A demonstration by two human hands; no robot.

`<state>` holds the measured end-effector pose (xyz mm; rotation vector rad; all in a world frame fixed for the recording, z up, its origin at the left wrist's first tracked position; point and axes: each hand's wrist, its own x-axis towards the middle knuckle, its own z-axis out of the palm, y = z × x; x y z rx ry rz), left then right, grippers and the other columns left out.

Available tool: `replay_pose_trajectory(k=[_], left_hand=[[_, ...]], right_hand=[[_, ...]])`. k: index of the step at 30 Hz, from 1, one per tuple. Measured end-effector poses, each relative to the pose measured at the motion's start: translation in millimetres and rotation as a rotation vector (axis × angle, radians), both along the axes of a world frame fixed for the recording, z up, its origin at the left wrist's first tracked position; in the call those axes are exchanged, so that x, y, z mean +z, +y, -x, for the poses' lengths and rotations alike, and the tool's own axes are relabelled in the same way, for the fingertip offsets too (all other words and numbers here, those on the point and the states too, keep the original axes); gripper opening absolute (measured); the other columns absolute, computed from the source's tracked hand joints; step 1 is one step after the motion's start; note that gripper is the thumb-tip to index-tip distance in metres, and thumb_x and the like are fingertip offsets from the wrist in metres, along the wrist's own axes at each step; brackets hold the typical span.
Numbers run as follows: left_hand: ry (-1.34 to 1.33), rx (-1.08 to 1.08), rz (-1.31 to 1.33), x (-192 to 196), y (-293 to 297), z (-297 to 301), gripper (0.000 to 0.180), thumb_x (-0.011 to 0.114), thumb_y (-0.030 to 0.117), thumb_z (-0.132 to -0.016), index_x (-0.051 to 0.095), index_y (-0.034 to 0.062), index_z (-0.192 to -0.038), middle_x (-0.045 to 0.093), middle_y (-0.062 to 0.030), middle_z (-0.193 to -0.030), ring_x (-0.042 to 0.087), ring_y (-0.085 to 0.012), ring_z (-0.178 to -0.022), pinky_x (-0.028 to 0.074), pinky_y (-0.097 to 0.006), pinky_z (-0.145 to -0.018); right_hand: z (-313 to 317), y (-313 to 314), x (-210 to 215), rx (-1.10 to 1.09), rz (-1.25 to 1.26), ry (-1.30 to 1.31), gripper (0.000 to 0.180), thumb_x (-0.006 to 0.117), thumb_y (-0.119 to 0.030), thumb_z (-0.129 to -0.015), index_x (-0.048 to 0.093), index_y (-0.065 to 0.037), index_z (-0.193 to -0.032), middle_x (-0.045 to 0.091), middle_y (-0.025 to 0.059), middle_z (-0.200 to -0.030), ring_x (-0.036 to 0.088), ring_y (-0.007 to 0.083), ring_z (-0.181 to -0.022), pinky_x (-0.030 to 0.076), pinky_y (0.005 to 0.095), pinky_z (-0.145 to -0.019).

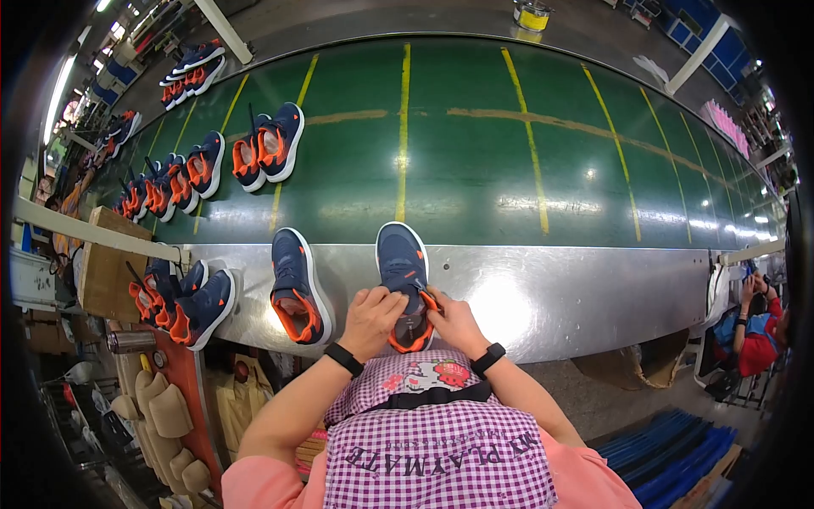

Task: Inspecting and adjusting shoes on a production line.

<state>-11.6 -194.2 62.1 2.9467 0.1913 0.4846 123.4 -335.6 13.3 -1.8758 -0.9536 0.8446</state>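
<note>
A navy sneaker (398, 257) with orange lining and a white sole stands in front of me on the metal ledge (543, 293), toe pointing away. My left hand (373, 317) is closed on its strap area, fingertips bunched over the instep. From the other side, my right hand (455, 323) pinches the orange-edged collar or strap end near the opening. The fingers partly cover the strap, so its exact position is hidden. Just left of this shoe, a matching sneaker (297, 284) sits untouched with its toe away from me.
More matching sneakers (203, 310) crowd the ledge's left end. Beyond lies a green conveyor belt (466, 170) with yellow cross lines, carrying a pair of sneakers (270, 146) and several others at left. Shoe lasts (170, 411) hang at lower left. Another person (759, 331) sits far right.
</note>
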Motion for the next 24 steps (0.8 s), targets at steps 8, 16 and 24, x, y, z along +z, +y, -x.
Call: replay_pose_trajectory(k=[8, 16, 24], left_hand=[[0.178, -0.212, -0.215, -2, -2, -24, 0.023, 0.056, 0.015, -0.071, 0.062, 0.0043, -0.091, 0.056, -0.0041, -0.082, 0.051, -0.0188, -0.090, 0.038, -0.030, -0.079], [0.128, -0.131, -0.068, -2, -12, -10, 0.027, 0.056, 0.013, -0.072, 0.060, -0.0015, -0.095, 0.060, -0.0117, -0.095, 0.055, -0.0229, -0.084, 0.045, -0.032, -0.073], [0.160, 0.061, 0.117, -3, -17, -7, 0.037, 0.053, 0.011, -0.077, 0.056, -0.0005, -0.111, 0.057, -0.0124, -0.111, 0.054, -0.0239, -0.100, 0.047, -0.033, -0.083]], right_hand=[[3, 12, -3, 0.138, 0.043, -0.213, 0.044, 0.056, -0.012, -0.081, 0.050, 0.007, -0.120, 0.060, 0.0281, -0.081, 0.060, 0.0430, -0.073, 0.049, 0.0475, -0.066], [1, 9, 9, 0.037, 0.004, -0.034, 0.046, 0.057, -0.013, -0.078, 0.052, 0.003, -0.121, 0.060, 0.0289, -0.078, 0.060, 0.0425, -0.072, 0.048, 0.0461, -0.066], [-3, 12, 1, 0.075, 0.038, -0.071, 0.050, 0.056, -0.012, -0.078, 0.051, -0.003, -0.127, 0.061, 0.0266, -0.082, 0.062, 0.0408, -0.072, 0.050, 0.0408, -0.065]])
